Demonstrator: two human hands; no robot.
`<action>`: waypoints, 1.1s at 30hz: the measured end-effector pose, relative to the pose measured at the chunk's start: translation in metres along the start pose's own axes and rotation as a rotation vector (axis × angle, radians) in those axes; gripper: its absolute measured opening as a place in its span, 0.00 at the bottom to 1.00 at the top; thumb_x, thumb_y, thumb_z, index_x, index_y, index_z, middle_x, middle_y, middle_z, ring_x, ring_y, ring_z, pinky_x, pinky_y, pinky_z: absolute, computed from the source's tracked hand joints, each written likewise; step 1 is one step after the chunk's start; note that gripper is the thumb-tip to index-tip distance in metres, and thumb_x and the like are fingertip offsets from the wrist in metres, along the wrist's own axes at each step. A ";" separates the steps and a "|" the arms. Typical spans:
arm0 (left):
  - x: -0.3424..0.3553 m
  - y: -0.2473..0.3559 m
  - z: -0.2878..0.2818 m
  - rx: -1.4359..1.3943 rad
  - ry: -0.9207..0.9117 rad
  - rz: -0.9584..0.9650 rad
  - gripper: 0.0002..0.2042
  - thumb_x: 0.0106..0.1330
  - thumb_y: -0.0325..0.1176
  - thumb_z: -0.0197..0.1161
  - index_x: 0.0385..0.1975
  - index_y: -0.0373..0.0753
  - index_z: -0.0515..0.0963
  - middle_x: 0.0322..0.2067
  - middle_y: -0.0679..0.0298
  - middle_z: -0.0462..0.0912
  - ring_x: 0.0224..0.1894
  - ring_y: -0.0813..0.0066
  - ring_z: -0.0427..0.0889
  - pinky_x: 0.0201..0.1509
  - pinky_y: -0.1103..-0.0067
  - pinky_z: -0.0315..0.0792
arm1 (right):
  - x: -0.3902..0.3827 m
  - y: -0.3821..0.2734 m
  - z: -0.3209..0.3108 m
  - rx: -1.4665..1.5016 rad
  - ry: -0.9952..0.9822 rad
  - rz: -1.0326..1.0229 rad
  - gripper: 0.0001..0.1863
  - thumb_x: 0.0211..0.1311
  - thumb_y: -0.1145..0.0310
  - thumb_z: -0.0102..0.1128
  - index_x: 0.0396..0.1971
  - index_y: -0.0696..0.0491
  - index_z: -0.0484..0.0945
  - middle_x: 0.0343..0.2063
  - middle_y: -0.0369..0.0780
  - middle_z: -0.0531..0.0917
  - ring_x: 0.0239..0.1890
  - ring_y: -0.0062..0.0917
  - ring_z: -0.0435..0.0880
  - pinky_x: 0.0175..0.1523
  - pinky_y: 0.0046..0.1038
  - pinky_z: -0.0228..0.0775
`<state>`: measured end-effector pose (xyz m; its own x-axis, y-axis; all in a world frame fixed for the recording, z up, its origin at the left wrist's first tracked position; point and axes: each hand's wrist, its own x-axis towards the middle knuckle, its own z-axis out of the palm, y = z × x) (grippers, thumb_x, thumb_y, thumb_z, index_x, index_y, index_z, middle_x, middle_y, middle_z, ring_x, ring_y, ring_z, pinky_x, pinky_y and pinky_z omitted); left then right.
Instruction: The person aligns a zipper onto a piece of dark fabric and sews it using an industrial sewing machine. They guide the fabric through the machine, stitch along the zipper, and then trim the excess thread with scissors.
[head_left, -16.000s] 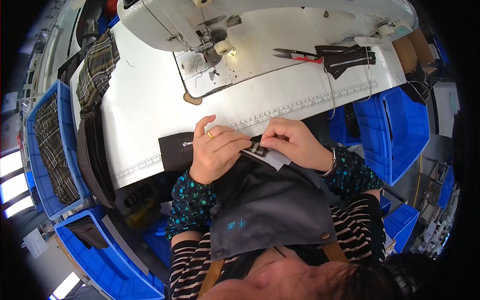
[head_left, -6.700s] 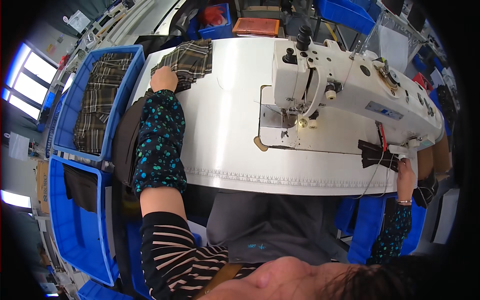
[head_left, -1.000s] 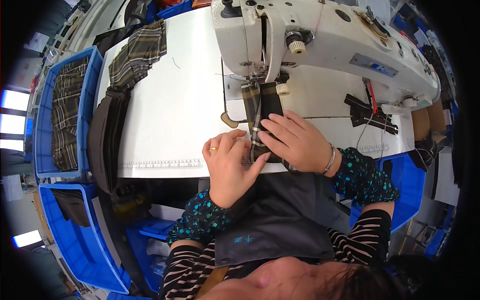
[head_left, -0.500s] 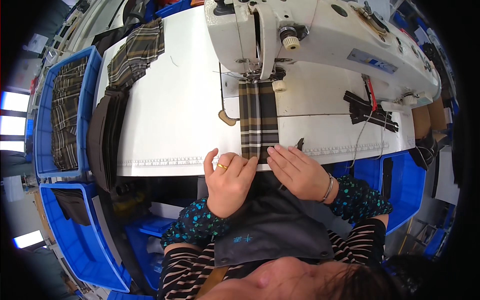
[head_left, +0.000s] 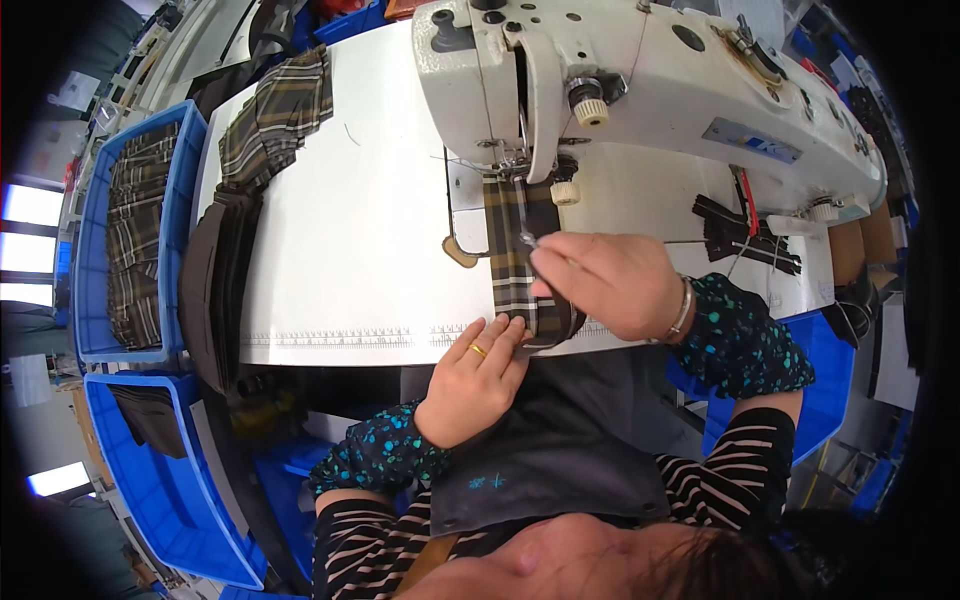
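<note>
A plaid fabric piece [head_left: 504,285] in brown, black and white runs from under the presser foot of the sewing machine [head_left: 640,100] toward the table's front edge. Its right near part curls over in a dark fold. My left hand [head_left: 475,380], wearing a gold ring, lies with outstretched fingertips on the near end of the fabric. Over the right half of the fabric, my right hand [head_left: 615,285] is closed in a pinch. At its fingertips shows a small silvery metal piece [head_left: 528,239], too small to name surely; the fingers hide the rest.
Black zippers [head_left: 745,235] lie on the right of the white table [head_left: 350,250]. Stacked dark pieces [head_left: 215,290] and plaid pieces [head_left: 275,120] sit along its left edge. A blue bin [head_left: 88,250] holds more plaid cloth; another blue bin [head_left: 165,510] stands below it.
My right hand has lifted from flat on the fabric, moved up and right, and now pinches the small metal piece. My left hand has shifted slightly right and down. The fabric's near right side has curled.
</note>
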<state>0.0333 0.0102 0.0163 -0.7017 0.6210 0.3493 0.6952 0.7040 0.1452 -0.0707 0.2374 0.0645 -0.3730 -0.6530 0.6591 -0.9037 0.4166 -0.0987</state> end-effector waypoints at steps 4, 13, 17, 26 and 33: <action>0.001 0.003 -0.002 -0.023 0.033 -0.001 0.10 0.62 0.27 0.71 0.43 0.36 0.86 0.52 0.56 0.88 0.53 0.61 0.89 0.58 0.69 0.82 | -0.012 0.021 0.042 -0.124 -0.050 -0.202 0.15 0.57 0.69 0.65 0.42 0.62 0.83 0.45 0.47 0.87 0.48 0.34 0.89 0.49 0.28 0.85; 0.045 -0.073 -0.017 -0.148 0.009 0.003 0.24 0.58 0.27 0.71 0.57 0.34 0.80 0.49 0.59 0.87 0.45 0.63 0.87 0.50 0.72 0.82 | -0.024 0.019 0.068 -0.221 -0.082 -0.068 0.14 0.55 0.68 0.62 0.38 0.61 0.84 0.39 0.45 0.87 0.41 0.32 0.86 0.44 0.30 0.78; 0.072 -0.085 0.002 0.036 -0.027 0.106 0.33 0.49 0.29 0.73 0.61 0.33 0.77 0.56 0.58 0.84 0.49 0.63 0.86 0.50 0.72 0.82 | -0.025 0.023 0.068 -0.148 -0.055 -0.002 0.10 0.53 0.68 0.63 0.33 0.57 0.83 0.31 0.38 0.84 0.35 0.28 0.84 0.39 0.28 0.76; 0.076 -0.100 0.010 0.057 -0.002 0.124 0.30 0.47 0.31 0.73 0.56 0.39 0.83 0.56 0.59 0.84 0.49 0.64 0.85 0.50 0.72 0.81 | -0.024 0.022 0.059 -0.219 -0.198 0.165 0.20 0.55 0.67 0.67 0.47 0.58 0.86 0.53 0.43 0.86 0.52 0.35 0.87 0.53 0.35 0.79; 0.078 -0.109 0.008 0.101 0.078 0.117 0.27 0.49 0.28 0.70 0.54 0.41 0.86 0.52 0.64 0.87 0.46 0.68 0.86 0.46 0.74 0.81 | -0.020 0.018 0.055 -0.089 -0.255 0.217 0.27 0.51 0.64 0.72 0.50 0.63 0.84 0.46 0.48 0.86 0.50 0.40 0.83 0.63 0.39 0.76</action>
<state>-0.0983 -0.0154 0.0206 -0.5998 0.6751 0.4296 0.7498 0.6616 0.0070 -0.0914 0.2234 0.0090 -0.6052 -0.6753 0.4215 -0.7798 0.6095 -0.1430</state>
